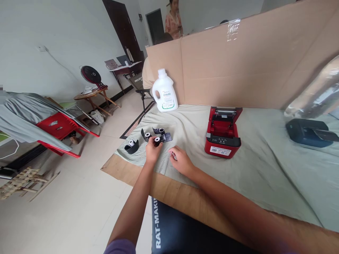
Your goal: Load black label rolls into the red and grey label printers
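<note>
Roll [158, 139] sits in left hand [152, 151]; right hand [181, 160] is near.

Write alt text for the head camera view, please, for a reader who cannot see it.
A person's left hand holds a small dark roll beside three similar rolls on pale cloth, with the right hand, fingers curled, close by. Farther right is an open red printer; farther back, a white jug stands before a cardboard panel.
</note>
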Demonstrator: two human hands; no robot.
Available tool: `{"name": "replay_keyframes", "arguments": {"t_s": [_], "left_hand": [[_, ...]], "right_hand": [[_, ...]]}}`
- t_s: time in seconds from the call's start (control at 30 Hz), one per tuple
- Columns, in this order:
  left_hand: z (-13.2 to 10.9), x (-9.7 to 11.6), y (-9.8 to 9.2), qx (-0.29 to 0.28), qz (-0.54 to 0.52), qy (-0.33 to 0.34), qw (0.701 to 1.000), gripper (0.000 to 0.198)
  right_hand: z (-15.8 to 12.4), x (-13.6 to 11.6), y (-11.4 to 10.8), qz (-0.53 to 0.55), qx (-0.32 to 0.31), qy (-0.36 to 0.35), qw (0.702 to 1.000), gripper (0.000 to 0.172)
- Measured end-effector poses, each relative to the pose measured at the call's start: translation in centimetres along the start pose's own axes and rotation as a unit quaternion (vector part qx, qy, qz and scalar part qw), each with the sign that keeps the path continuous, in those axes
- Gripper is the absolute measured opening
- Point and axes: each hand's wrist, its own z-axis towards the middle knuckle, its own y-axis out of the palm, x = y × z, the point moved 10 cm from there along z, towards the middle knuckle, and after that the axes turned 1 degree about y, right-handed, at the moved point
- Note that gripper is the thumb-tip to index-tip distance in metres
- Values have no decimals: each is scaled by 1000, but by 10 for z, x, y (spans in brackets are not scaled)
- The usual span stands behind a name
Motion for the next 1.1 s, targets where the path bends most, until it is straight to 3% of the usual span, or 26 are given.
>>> {"name": "replay_keyframes", "arguments": {"t_s": [0.23, 0.37, 0.43, 0.5, 0.57, 0.67, 0.73, 0.8, 0.87, 0.93, 1.03, 1.1], "left_hand": [[-10, 10, -4, 1, 9, 4, 1000, 57], [2, 44, -37, 86, 40, 77, 993, 39], [25, 62, -43, 79, 100, 123, 984, 31], [55, 71, -29, -3, 158, 155, 975, 29], [78, 73, -1, -128, 203, 177, 954, 36], [93, 68, 33, -271, 269, 178, 907, 41], [97, 70, 40, -306, 283, 161, 895, 35], [100, 81, 36, -289, 232, 133, 919, 33], [100, 99, 24, -219, 111, 90, 965, 41], [90, 113, 22, -156, -29, 35, 987, 47], [55, 135, 62, -193, -158, -30, 968, 51], [29, 152, 101, -249, -192, -51, 948, 52]], "right_hand": [[0, 4, 1, 4, 2, 3, 1000, 21], [1, 7, 1, 16, 5, 6, 1000, 21], [2, 7, 0, 23, 6, 9, 1000, 20], [2, 6, -1, 27, 7, 11, 1000, 19], [2, 7, -2, 27, 7, 16, 999, 19], [-1, 11, 1, 34, 5, 25, 999, 21], [0, 12, 2, 48, 8, 26, 998, 22], [6, 5, -5, 66, 24, 18, 997, 22], [20, -9, -28, 86, 55, 9, 995, 19], [37, -27, -69, 97, 103, 6, 990, 17], [53, -59, -151, 33, 187, -23, 982, 20], [53, -74, -194, -80, 185, -43, 979, 20]]}}
